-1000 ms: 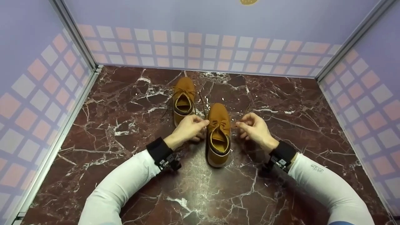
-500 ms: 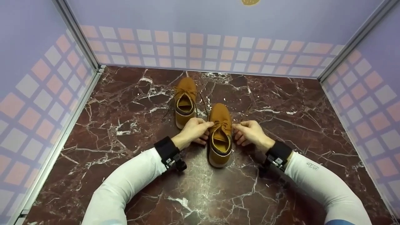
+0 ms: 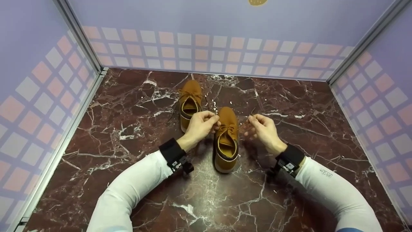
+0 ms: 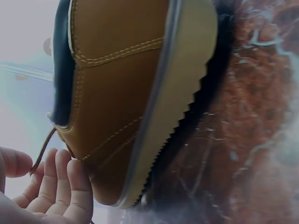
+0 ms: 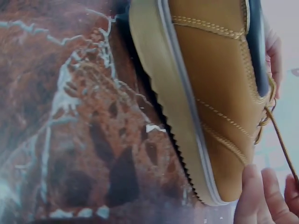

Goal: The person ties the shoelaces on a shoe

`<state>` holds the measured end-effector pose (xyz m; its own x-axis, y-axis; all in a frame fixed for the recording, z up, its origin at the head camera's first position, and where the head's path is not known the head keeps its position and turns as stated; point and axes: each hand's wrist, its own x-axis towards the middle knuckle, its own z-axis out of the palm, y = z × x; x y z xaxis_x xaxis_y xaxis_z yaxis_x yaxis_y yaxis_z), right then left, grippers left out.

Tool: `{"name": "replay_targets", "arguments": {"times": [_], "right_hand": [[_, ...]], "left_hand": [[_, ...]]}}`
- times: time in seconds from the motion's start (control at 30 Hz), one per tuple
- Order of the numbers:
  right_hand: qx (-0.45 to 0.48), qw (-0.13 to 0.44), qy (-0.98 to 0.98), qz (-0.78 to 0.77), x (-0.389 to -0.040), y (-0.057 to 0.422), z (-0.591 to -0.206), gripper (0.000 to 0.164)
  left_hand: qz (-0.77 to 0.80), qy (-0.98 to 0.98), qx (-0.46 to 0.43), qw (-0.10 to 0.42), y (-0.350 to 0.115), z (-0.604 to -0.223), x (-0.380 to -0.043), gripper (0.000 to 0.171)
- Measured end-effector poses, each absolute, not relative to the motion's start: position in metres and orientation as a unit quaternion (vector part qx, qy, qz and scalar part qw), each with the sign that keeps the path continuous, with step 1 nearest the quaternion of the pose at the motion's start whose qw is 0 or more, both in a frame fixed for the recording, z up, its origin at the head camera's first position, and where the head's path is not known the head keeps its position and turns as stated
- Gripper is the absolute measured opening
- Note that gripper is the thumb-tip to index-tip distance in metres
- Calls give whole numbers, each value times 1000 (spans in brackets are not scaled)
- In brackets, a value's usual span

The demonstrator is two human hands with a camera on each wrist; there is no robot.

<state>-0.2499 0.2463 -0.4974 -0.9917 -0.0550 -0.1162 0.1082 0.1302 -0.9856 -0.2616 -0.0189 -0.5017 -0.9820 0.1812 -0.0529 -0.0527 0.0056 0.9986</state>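
Note:
A tan lace-up shoe (image 3: 227, 114) stands upright on the floor, toe pointing away, its yellow-lined opening towards me. At its left side my left hand (image 3: 200, 126) pinches a brown shoelace (image 4: 44, 148) between thumb and forefinger. On the other side my right hand (image 3: 265, 131) pinches the opposite lace end (image 5: 282, 141), which runs taut from the eyelets. The other fingers of both hands lie beside the shoe. In the right wrist view the pinching fingertips are partly cut off by the frame edge.
A matching tan shoe (image 3: 192, 86) stands farther back on the left, its laces loose and trailing; my left hand overlaps its heel. Dark red marbled flooring (image 3: 154, 193) spreads all around. Lilac panels with a checked band (image 3: 219, 51) enclose the back and sides.
Both hands came in close to the shoe's sides, then rose away from me, with the right hand moving back outward. The lace now stretches out to the right hand. The shoes stay put.

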Motion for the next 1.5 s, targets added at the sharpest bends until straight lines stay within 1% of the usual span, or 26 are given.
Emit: {"name": "replay_targets", "arguments": {"times": [0.13, 0.23, 0.4, 0.6, 0.73, 0.93, 1.1, 1.23, 1.37, 1.4, 1.5], "right_hand": [[-1, 14, 731, -683, -249, 244, -492, 22], [-17, -10, 716, -697, -248, 242, -487, 21], [-36, -24, 694, -719, -245, 239, -477, 23], [-77, -49, 685, -723, -243, 236, -467, 30], [-102, -66, 677, -726, -243, 235, -461, 31], [-131, -104, 694, -701, -244, 235, -456, 29], [-162, -145, 708, -672, -244, 233, -452, 27], [-203, -179, 707, -653, -243, 231, -448, 25], [-232, -194, 705, -641, -239, 231, -446, 24], [-236, -194, 705, -640, -239, 231, -445, 24], [-237, -190, 707, -639, -238, 230, -445, 25]], "left_hand": [[700, 706, 80, 67, -15, -495, -261, 19], [703, 702, 105, 56, -13, -490, -259, 21], [696, 705, 136, 28, -10, -483, -258, 23], [707, 690, 155, -18, -11, -473, -261, 20], [724, 670, 162, -28, -13, -466, -262, 17], [699, 694, 170, -27, -13, -455, -264, 19], [660, 727, 190, -16, -4, -449, -268, 21], [616, 748, 248, -2, 4, -446, -269, 22], [577, 749, 322, 38, 9, -446, -273, 23], [563, 755, 333, 45, 10, -447, -275, 24], [507, 793, 336, 41, 11, -451, -276, 25]]}}
